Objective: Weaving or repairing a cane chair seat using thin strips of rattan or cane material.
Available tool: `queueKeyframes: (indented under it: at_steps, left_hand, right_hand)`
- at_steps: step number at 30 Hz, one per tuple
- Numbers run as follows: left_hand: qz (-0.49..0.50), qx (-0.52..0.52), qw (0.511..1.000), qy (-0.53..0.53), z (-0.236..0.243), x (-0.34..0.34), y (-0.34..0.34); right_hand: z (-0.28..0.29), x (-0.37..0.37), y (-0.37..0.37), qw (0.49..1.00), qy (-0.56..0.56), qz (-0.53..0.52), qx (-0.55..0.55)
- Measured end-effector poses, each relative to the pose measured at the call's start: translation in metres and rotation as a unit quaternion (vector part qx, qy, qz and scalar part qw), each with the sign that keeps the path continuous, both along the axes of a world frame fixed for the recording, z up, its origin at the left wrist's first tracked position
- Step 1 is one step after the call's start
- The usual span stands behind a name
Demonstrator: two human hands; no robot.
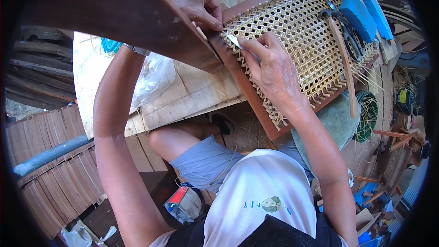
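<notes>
A woven cane panel (292, 32) in a reddish-brown wooden frame (263, 114) lies tilted before me. My right hand (274, 71) closes round a small knife (234, 41); its pale, pointed blade meets the left border of the weave. Just beyond the tip, my left hand (199, 9) reaches behind an upright brown board (137, 23). Its thumb and fingers pinch together at the cane's corner; whatever lies between them is too small to make out. Short cane ends stick out along the near edge.
On the cane's right side rest a hammer (343, 59), black-handled scissors (352, 41) and a blue foam block (358, 17). The dark board rises close beside my left arm. A clear plastic bag (155, 77) lies on the plywood table (183, 100). A green basket (368, 116) stands right.
</notes>
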State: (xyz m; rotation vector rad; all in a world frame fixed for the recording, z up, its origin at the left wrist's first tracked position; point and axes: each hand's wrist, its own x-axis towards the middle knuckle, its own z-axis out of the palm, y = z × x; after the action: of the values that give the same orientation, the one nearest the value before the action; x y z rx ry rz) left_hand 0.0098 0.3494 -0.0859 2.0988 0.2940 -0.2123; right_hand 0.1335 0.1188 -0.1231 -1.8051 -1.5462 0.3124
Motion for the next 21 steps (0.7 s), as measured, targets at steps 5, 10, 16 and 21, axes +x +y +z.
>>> queueKeyframes:
  at_steps: [5,10,16,21]
  left_hand:
    - [0.027,-0.008,1.000,0.009,-0.002,0.001,-0.005]
    - [-0.004,0.011,0.999,0.043,-0.002,0.003,0.003]
    - [-0.030,-0.056,0.998,-0.009,-0.010,-0.003,0.010]
    - [0.001,-0.002,0.999,0.052,0.006,0.003,0.001]
  right_hand:
    - [0.016,-0.005,-0.003,0.996,-0.065,-0.002,-0.058]
    - [0.047,0.004,-0.002,0.980,-0.153,0.004,-0.127]
    - [0.037,0.014,0.015,0.979,-0.166,0.065,-0.104]
    - [0.048,0.020,0.024,0.961,-0.240,0.133,-0.019]
